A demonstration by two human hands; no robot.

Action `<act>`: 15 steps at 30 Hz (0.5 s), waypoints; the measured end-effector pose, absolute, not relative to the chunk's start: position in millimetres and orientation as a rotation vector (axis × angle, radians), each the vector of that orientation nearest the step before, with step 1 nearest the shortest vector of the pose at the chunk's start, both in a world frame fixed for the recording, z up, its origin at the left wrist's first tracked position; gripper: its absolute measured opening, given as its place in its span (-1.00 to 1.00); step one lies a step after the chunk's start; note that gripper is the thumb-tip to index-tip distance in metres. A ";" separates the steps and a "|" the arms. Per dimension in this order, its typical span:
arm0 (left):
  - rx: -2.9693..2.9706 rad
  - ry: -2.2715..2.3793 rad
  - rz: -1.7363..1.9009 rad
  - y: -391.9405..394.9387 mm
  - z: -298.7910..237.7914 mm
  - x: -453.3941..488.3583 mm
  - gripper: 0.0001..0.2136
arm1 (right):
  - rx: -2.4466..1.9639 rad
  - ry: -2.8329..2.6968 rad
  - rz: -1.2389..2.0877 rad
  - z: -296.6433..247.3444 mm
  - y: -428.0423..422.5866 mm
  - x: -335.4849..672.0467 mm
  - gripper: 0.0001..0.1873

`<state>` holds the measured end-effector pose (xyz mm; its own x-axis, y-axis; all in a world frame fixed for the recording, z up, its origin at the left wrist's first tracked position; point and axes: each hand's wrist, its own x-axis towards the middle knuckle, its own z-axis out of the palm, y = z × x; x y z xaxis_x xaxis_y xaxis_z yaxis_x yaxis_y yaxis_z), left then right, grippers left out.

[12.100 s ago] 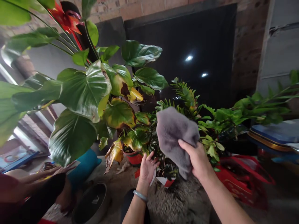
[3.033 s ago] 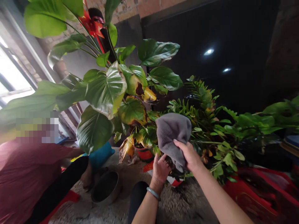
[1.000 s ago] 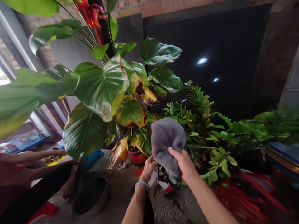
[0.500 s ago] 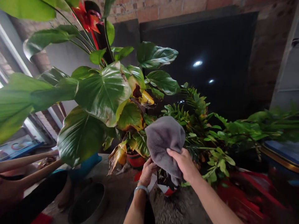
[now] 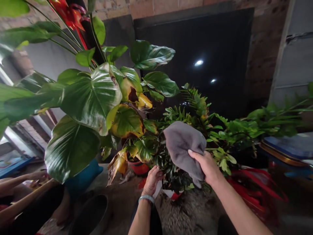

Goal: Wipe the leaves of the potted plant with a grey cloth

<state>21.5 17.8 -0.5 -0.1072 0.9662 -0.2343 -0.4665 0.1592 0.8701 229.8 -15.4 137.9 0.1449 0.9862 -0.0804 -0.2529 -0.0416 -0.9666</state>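
Grey cloth (image 5: 182,145) hung bunched in the person's right hand (image 5: 210,168), which gripped it with the thumb pressed on top, in front of a dark-leaved plant (image 5: 168,163) in a red-and-white pot (image 5: 174,195). The left hand (image 5: 152,180), a pale bangle (image 5: 146,198) at its wrist, was beside that plant, fingers loosely curled; whether they pinched a leaf, I couldn't quite tell. Further left stood a round red pot (image 5: 140,168).
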 end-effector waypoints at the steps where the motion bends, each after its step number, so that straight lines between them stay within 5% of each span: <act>1: 0.619 1.047 1.372 16.0 0.2 22.4 -0.59 | -1.123 -0.771 1.323 129.7 -12.8 228.4 -0.59; 7: 0.577 1.017 1.398 -0.6 1.0 21.0 -0.54 | -1.326 -0.553 1.481 53.4 -75.0 228.2 -0.56; 15: 0.553 0.981 1.345 1.8 3.1 18.7 -0.55 | -1.079 -0.559 1.159 145.3 -29.6 242.9 -0.54</act>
